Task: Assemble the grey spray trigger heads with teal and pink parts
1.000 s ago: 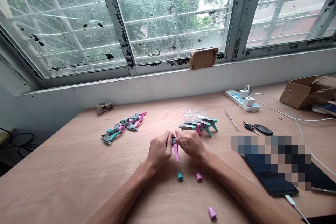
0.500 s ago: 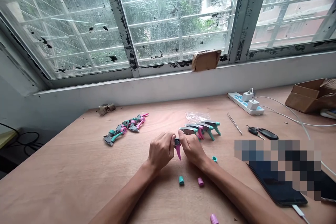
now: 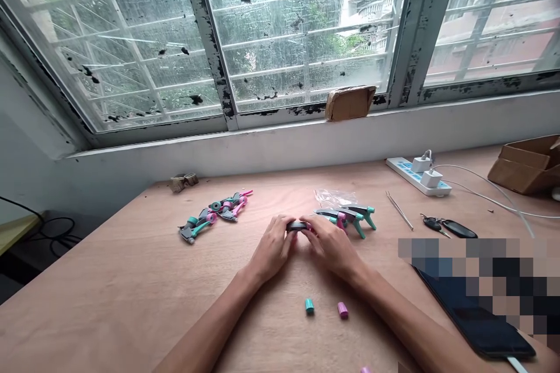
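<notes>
My left hand (image 3: 270, 246) and my right hand (image 3: 333, 245) are closed on opposite ends of a grey trigger spray head (image 3: 298, 225). Only its dark grey top shows between the fingers, with a bit of pink below. Several more spray heads with teal and pink triggers (image 3: 359, 222) stand side by side just beyond my right hand. A looser group of grey, teal and pink spray heads (image 3: 202, 222) lies to the left. Between my forearms are a teal nozzle cap (image 3: 310, 306) and a pink nozzle cap (image 3: 343, 310); another pink cap (image 3: 366, 370) is cut off by the bottom edge.
A clear plastic bag (image 3: 335, 197) lies behind the spray heads. Tweezers (image 3: 399, 210), keys (image 3: 433, 223), a power strip (image 3: 413, 175) with white cables and a phone (image 3: 472, 320) occupy the right side. An open cardboard box (image 3: 520, 166) stands far right, below the window.
The spray head has turned in my hands: its pink trigger hung down visibly before and is now mostly hidden. My right hand's grip has shifted. A teal cap by my right forearm is now out of sight.
</notes>
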{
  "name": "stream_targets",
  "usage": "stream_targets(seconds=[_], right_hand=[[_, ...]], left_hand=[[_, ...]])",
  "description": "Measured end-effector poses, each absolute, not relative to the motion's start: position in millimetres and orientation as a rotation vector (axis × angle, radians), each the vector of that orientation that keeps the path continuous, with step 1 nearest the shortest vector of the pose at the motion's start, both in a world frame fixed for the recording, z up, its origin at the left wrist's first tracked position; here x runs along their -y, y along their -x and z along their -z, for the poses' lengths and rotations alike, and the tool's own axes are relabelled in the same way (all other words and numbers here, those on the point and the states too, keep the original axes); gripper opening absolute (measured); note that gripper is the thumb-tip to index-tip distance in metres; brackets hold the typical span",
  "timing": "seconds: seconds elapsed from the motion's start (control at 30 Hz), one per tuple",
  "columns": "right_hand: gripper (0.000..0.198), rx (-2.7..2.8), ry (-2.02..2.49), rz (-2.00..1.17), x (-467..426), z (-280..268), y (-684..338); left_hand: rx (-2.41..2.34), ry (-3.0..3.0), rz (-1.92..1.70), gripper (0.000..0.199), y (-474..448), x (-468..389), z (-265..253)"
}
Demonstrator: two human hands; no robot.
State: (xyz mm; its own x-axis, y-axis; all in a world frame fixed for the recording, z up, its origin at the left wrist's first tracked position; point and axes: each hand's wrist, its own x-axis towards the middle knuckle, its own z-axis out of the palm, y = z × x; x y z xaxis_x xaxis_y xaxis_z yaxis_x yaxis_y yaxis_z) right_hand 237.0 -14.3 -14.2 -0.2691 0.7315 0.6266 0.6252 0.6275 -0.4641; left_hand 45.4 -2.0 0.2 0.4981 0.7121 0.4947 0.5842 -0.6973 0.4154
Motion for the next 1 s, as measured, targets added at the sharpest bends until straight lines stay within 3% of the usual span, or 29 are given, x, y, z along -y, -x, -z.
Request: stream_targets(seconds=[0.23,0.47,0.67,1.0], right_hand=[[0.024,1.880,1.109,-0.171,15,16,-233],[0.026,1.975,1.246,-0.117,20,19,-227],[0.046,1.971,1.301,0.104,25,16,-225],[0.032,2.009,1.053,0.236,34,-3,-230]], left_hand=[[-1.490,-2.588,-0.830,0.050,-37,-6,17],[-1.976,-2.482,-0.804,0.050,-14,-26,17],[-2.487,-2.301,-0.673,0.055,24,-43,10],[-2.467,-2.346,-0.452,0.044,22,-27,4]])
